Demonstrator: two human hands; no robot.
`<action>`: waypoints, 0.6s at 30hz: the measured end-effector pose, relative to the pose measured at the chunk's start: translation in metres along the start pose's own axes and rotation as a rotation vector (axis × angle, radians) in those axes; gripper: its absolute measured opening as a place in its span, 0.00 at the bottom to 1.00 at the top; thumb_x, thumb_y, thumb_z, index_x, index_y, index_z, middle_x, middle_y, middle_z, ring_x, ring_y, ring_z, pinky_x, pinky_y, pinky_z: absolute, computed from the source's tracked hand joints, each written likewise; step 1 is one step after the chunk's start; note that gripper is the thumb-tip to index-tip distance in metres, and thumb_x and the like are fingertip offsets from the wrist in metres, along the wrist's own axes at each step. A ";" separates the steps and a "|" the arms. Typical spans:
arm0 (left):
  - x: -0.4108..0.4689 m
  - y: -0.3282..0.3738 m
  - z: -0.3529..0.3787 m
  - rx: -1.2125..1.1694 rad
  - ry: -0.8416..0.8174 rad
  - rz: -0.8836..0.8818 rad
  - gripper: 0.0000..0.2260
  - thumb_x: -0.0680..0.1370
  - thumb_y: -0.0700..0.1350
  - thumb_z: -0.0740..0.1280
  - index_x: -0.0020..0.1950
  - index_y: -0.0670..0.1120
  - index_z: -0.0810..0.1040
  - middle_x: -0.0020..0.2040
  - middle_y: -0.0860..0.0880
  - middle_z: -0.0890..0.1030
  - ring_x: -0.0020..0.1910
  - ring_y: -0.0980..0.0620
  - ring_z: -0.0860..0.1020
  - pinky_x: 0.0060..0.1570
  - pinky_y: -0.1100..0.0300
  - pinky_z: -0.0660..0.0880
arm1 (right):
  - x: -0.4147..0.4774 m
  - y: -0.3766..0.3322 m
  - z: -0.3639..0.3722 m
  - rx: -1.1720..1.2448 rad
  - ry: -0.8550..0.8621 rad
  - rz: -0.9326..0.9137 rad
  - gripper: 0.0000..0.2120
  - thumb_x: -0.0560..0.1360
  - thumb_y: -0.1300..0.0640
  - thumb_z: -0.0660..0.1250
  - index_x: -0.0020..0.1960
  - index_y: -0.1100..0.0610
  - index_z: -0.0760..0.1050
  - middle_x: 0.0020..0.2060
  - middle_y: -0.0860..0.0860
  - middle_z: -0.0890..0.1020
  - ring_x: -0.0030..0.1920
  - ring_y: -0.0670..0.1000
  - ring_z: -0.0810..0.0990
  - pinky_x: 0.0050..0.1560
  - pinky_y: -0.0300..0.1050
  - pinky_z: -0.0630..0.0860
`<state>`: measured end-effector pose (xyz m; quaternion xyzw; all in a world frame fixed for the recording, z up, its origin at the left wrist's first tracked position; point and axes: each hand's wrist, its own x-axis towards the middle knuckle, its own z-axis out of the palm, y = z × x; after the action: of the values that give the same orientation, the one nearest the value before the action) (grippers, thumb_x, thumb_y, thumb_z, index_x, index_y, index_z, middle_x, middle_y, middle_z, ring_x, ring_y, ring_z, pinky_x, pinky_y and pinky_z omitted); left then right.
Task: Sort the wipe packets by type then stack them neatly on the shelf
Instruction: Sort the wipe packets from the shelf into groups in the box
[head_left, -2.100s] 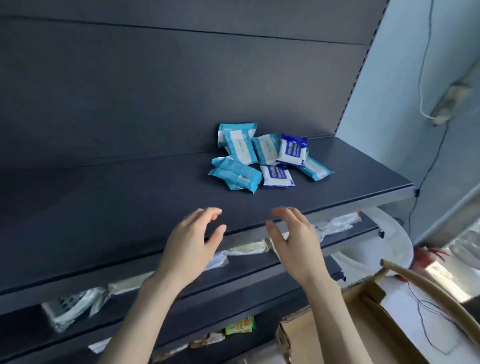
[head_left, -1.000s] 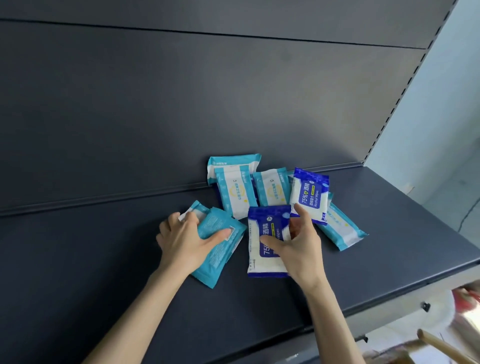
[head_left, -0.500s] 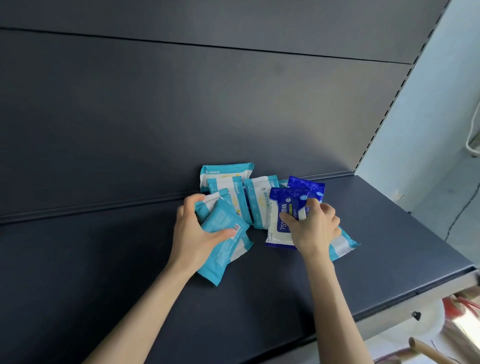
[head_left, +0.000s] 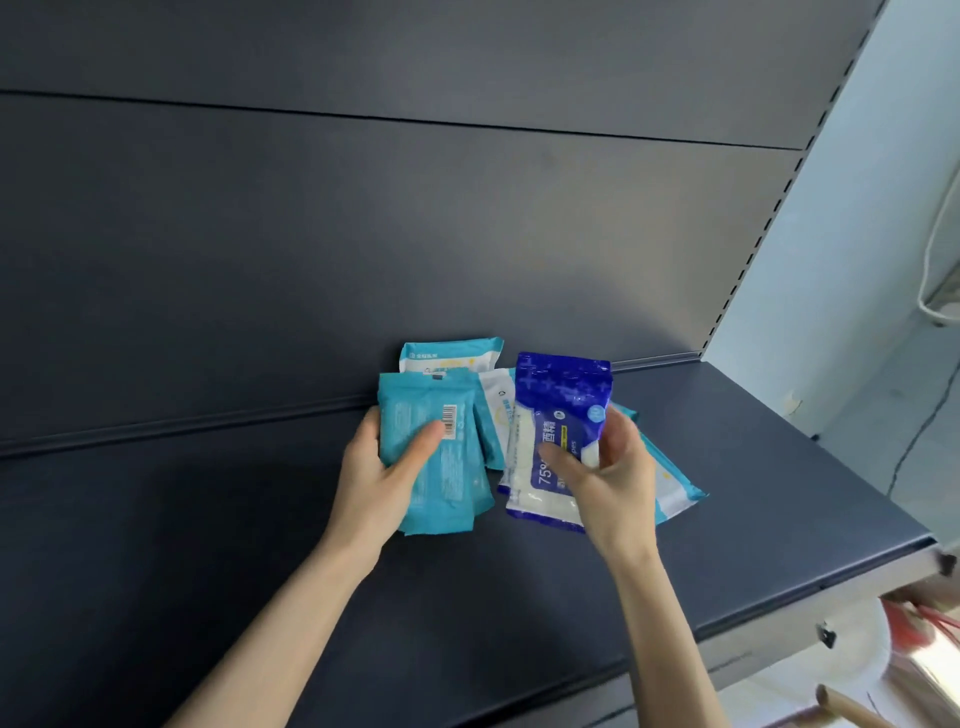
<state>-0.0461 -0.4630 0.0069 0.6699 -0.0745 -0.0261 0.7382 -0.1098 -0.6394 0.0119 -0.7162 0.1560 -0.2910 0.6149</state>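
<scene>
My left hand (head_left: 382, 480) grips two teal wipe packets (head_left: 441, 467) with the barcode side up, lifted off the dark shelf (head_left: 260, 545). My right hand (head_left: 613, 478) grips two dark blue and white alcohol wipe packets (head_left: 558, 410), stacked together and tilted upright. Behind them lie more teal and white packets: one against the back panel (head_left: 449, 355), one partly hidden between my hands (head_left: 496, 410), and one under my right hand (head_left: 675, 491).
The shelf's dark back panel (head_left: 363, 234) rises right behind the packets. The shelf's front edge (head_left: 831, 587) runs diagonally at lower right, with a pale wall (head_left: 872, 260) beyond its right end. Bare shelf surface extends to the left.
Both hands reached from the shelf edge to the pile. The left hand gathered two teal packets and turned them upright; the right picked up the blue packets, stacked and raised them.
</scene>
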 end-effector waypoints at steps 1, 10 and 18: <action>-0.007 0.005 -0.001 -0.022 -0.016 0.008 0.10 0.74 0.47 0.70 0.55 0.51 0.76 0.48 0.57 0.83 0.48 0.58 0.82 0.44 0.60 0.79 | -0.009 -0.005 -0.002 0.020 -0.018 -0.014 0.15 0.70 0.67 0.73 0.52 0.54 0.75 0.44 0.46 0.84 0.45 0.50 0.83 0.38 0.40 0.79; -0.121 0.016 -0.032 -0.076 -0.235 0.028 0.14 0.71 0.49 0.67 0.54 0.48 0.74 0.47 0.53 0.84 0.47 0.55 0.82 0.43 0.61 0.80 | -0.154 -0.039 -0.029 0.311 -0.090 0.182 0.11 0.72 0.66 0.67 0.53 0.58 0.73 0.41 0.47 0.86 0.40 0.49 0.85 0.36 0.38 0.79; -0.248 -0.032 -0.059 -0.028 -0.468 -0.165 0.16 0.69 0.51 0.68 0.55 0.50 0.75 0.48 0.54 0.84 0.47 0.54 0.82 0.42 0.60 0.78 | -0.323 -0.015 -0.065 0.278 0.141 0.388 0.11 0.74 0.63 0.66 0.54 0.54 0.70 0.40 0.43 0.85 0.41 0.48 0.85 0.36 0.38 0.79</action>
<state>-0.2806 -0.3742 -0.0487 0.6393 -0.1883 -0.2418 0.7053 -0.4040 -0.5006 -0.0416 -0.5591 0.2918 -0.2354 0.7395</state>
